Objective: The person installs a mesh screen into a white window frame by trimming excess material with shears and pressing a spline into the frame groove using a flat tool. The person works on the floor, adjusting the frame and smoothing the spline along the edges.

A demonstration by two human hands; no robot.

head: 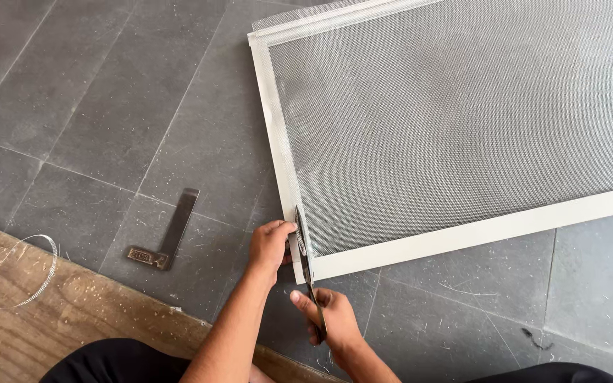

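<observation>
Left hand (269, 245) pinched loose mesh strip (300, 245) at frame (462, 234) corner; right hand (331, 317) gripped scissors (308, 273). Probably light, floppy, snag-prone mesh; best held near the cut.

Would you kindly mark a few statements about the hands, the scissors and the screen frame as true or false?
1. The right hand holds scissors. True.
2. The left hand rests at the frame's far corner. False: it grips the near corner, by the blades.
3. A try square lies on the tiles, left of the frame. True.
4. The frame holds glass. False: it holds grey mesh.
5. A mesh strip lies curled on the wooden board. True.
</observation>
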